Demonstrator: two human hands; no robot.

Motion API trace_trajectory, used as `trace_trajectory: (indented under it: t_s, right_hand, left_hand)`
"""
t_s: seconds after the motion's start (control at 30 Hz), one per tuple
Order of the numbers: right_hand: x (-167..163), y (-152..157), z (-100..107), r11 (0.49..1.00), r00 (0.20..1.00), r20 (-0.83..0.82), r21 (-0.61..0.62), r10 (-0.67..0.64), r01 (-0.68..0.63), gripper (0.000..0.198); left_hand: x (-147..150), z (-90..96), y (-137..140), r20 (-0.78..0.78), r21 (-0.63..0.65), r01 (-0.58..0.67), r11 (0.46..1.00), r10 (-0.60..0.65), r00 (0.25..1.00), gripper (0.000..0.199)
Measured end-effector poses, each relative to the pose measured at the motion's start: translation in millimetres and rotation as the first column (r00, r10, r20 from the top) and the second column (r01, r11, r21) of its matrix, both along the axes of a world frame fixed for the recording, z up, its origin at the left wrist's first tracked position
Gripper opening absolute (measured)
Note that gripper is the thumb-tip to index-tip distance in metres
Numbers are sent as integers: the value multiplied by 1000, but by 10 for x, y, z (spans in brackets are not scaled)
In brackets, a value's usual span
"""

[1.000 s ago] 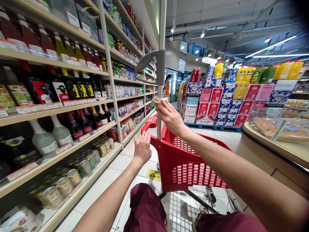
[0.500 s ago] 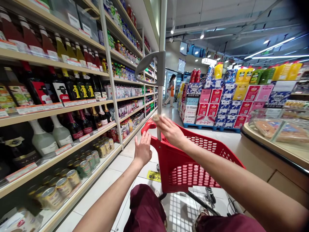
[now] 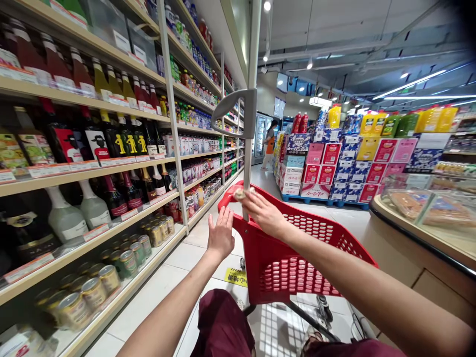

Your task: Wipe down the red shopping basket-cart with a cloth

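A red plastic shopping cart (image 3: 293,267) with perforated sides stands right in front of me, and a grey upright pole (image 3: 251,54) rises at its near corner. My left hand (image 3: 221,233) rests with fingers stretched out against the cart's red rim, near the corner, gripping nothing. My right hand (image 3: 264,210) reaches across beside the pole. Its fingers press on a small, crumpled, pale piece of cloth or tissue (image 3: 241,194) at the red corner by the pole. A grey loop-shaped handle (image 3: 247,114) is fixed to the pole above both hands.
Shelves of bottles and cans (image 3: 92,166) line the left side. Stacked drink cartons (image 3: 327,166) stand ahead. A rounded counter (image 3: 405,243) with packaged food is close on the right. A person (image 3: 269,144) in orange is in the distance. A yellow floor sign (image 3: 237,276) lies below.
My right hand and the crumpled cloth are slightly lower against the cart's corner. My left hand has barely moved. The distant person has shifted, and the view has tilted a little.
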State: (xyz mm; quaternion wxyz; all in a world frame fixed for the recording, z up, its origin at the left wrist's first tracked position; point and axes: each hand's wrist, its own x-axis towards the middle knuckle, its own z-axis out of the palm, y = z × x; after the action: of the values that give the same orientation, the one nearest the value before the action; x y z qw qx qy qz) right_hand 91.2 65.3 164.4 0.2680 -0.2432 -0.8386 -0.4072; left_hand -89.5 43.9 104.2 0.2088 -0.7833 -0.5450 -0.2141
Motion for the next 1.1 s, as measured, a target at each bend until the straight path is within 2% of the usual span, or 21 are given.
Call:
trace_trajectory:
  t_s: [0.07,0.1,0.17,0.23,0.3,0.33,0.4,0.47,0.57,0.63,0.67,0.73,0.83,0.9,0.97,1.03,1.1]
  right_hand:
    - [7,2,-29,1000,1000,29,-13,2,-2,52]
    - [-2,28,48,1000,1000,-10,-9,-3,3,53]
    - [-34,112,332,1000,986,-167,17,-6,9,55]
    - [-68,194,614,999,943,-333,47,22,-7,56]
    - [-98,207,677,998,911,-409,55,56,-36,55]
    - [-114,175,586,998,911,-409,39,59,-48,55]
    - [-143,35,161,999,930,-367,-27,32,-45,54]
    - [-159,-157,-486,992,951,-305,-126,-44,5,51]
    - [-146,-416,-1481,987,952,-297,-159,-79,32,43]
    - [-134,-531,-1906,989,951,-306,-147,-52,6,40]
    - [-132,-568,-2001,988,947,-317,-155,-48,-2,39]
    - [-138,-596,-1950,982,936,-346,-188,-61,-5,40]
    - [-159,-528,-1539,978,904,-418,-209,-96,8,40]
    - [-170,-463,-1373,984,885,-453,-178,-107,27,41]
    - [-173,-448,-1463,981,899,-421,-189,-117,39,40]
    - [-158,-488,-1726,973,922,-369,-227,-120,36,39]
    - [-118,-546,-1931,973,917,-383,-229,-116,28,37]
  left_hand:
    - [-3,-12,9,-4,4,3,1000,-3,1000,71]
    - [-3,-19,14,-7,11,4,1000,-4,1000,72]
    - [-3,-32,26,-16,29,2,1000,-2,1000,73]
    - [-1,-38,33,-25,42,-5,999,6,1000,73]
    - [-1,-36,36,-30,40,-10,999,11,999,73]
    - [-2,-33,37,-31,36,-8,999,9,999,73]
    - [-9,-29,36,-33,31,0,1000,1,999,73]
    - [-16,-30,35,-36,35,9,999,-8,999,72]
    - [-17,-42,37,-29,60,6,998,-5,1000,71]
    - [-8,-52,39,-22,79,-8,997,9,1000,71]
    - [0,-56,39,-22,83,-12,996,14,1000,71]
    - [22,-63,39,-25,83,-14,996,16,1000,71]
    - [61,-67,42,-13,78,-26,997,27,1000,71]
    - [77,-64,43,-3,84,-42,996,43,999,71]
    - [80,-60,40,-4,93,-51,994,52,999,72]
    - [75,-59,34,-11,98,-52,994,53,999,72]
    - [79,-65,31,-10,99,-52,994,53,999,72]
